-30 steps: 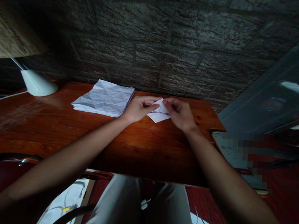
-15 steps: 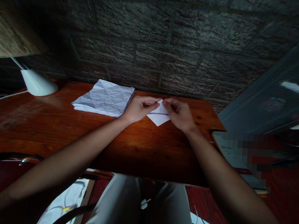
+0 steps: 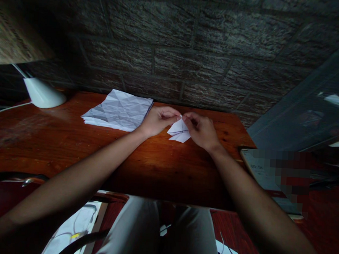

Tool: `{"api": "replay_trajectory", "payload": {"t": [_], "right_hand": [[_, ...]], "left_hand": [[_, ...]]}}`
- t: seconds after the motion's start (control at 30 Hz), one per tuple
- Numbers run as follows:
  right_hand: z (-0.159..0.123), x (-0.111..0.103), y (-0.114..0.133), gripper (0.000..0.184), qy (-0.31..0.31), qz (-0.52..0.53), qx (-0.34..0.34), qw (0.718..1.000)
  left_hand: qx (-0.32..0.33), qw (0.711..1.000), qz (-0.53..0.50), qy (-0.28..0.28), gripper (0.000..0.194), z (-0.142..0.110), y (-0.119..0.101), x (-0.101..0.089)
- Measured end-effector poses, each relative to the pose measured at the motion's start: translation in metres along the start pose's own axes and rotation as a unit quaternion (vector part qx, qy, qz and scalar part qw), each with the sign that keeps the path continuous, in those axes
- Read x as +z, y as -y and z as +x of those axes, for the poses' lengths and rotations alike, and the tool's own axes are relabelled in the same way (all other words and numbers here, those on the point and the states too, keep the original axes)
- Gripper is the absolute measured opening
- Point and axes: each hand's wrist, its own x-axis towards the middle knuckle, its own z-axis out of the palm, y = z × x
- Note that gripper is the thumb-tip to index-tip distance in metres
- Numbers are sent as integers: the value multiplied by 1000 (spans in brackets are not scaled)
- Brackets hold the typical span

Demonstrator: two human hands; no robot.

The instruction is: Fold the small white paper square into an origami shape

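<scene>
A small piece of folded white paper is held between my hands just over the wooden table. Its upper tip is pinched by the thumb and fingers of my left hand. From the other side, my right hand grips the same tip, its fingers curled and covering the paper's right edge. A dark crease or gap runs across the middle of the paper, and its lower part is spread into points. Left of my left hand lies a stack of creased white sheets.
A lamp with a white base stands at the table's left end, its cord trailing left. The wooden table backs onto a brick wall. At the right edge lies a tablet-like device, partly pixelated. My legs are below the table's front edge.
Both hands have closed in on the paper's upper tip. The paper has turned slightly, and its lower end, a single point before, now looks split and tilted.
</scene>
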Motion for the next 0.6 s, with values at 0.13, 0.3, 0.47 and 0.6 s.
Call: {"api": "replay_trajectory", "payload": {"t": [0.13, 0.3, 0.47, 0.6], "right_hand": [[0, 2, 0, 27, -10, -4, 8, 1000], [0, 3, -1, 28, -12, -8, 17, 1000], [0, 4, -4, 28, -8, 3, 21, 1000], [0, 5, -5, 26, -9, 32, 27, 999]], "left_hand": [[-10, 1000, -5, 4, 21, 2, 2, -2], [-15, 1000, -18, 12, 26, 3, 6, -3], [-24, 999, -18, 18, 29, 3, 6, -5], [-25, 999, -22, 18, 28, 4, 6, -6]]}}
